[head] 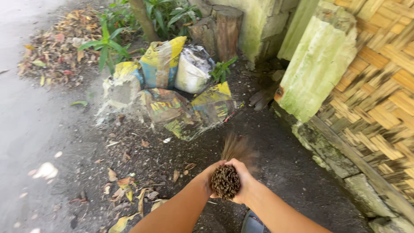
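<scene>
Leaves (123,183) litter dark ground (280,168) beside woven wall (379,86).

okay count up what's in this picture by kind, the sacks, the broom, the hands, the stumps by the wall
Sacks: 5, three standing and two lying flat
Stick broom: 1
Hands in a grip on the broom: 2, left hand and right hand
Wooden stumps: 2
Total: 10

Stiff twigs, woven plastic, split bamboo

The broom (227,177) is a bundle of dry, rough brown sticks — cut ends bristly; the sacks (166,86) are woven plastic, faded and dusty; the wall (379,86) is matt woven bamboo strips — the ground (284,164) dark, gritty and damp-looking
</scene>
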